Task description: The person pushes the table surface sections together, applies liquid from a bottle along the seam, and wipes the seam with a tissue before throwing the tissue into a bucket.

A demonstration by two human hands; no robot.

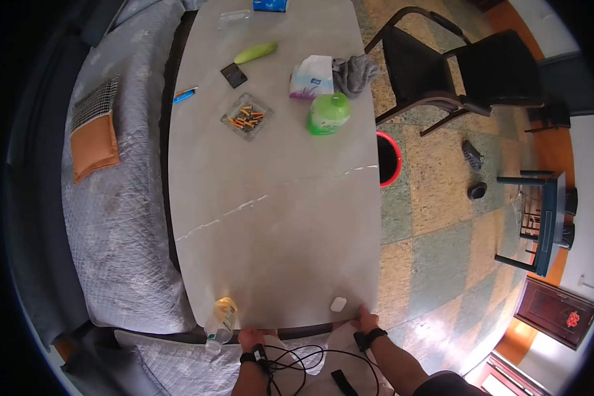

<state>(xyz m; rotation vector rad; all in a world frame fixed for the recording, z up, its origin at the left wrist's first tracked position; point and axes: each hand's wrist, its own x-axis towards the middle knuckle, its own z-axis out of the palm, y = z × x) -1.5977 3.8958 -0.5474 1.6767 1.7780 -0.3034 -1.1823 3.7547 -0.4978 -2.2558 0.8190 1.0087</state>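
Observation:
At the near edge of the grey table (277, 257), my left hand (251, 338) rests beside a clear bottle (220, 323) with a yellowish base, not gripping it; its fingers are hard to make out. My right hand (368, 319) touches the table's near right corner with nothing seen in it, its fingers partly hidden. A small white object (338, 304) lies on the table just left of my right hand. Both wrists wear black bands, and black cables run across my lap.
Farther up the table are an ashtray (247, 117) with cigarette butts, a green bottle (328, 114), a tissue pack (311, 78), a grey cloth (355, 74), a green vegetable (256, 52) and a dark flat box (233, 75). A red-rimmed bin (398, 158) stands right, a sofa (125, 218) left.

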